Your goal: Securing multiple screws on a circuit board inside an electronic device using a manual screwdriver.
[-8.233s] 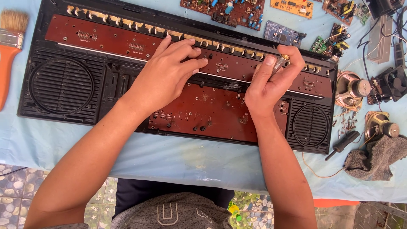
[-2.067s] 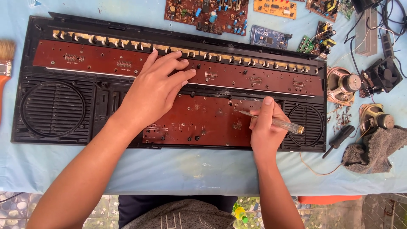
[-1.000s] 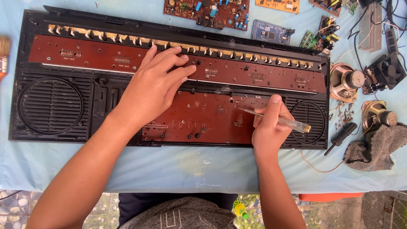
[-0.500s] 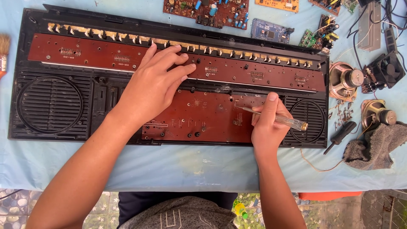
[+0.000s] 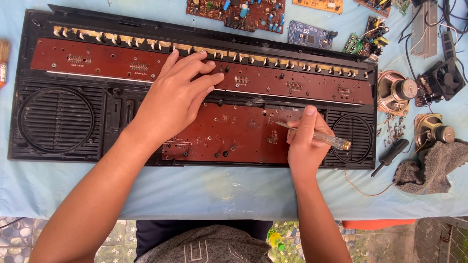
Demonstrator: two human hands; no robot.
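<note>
A long black plastic keyboard shell lies open on the table, with reddish-brown circuit boards inside and round speaker grilles at both ends. My left hand rests flat on the upper board, fingers spread toward the row of key contacts. My right hand grips a clear-handled screwdriver; its tip touches the lower board's top right corner.
Loose circuit boards lie beyond the shell. Two bare speakers, a black fan, a black-handled screwdriver and a grey rag sit at the right. A brush lies at the far left on the light blue cloth.
Early on both hands worked at the upper board's key contacts. Since then my right hand has come down with the screwdriver to the lower board; my left hand has stayed put.
</note>
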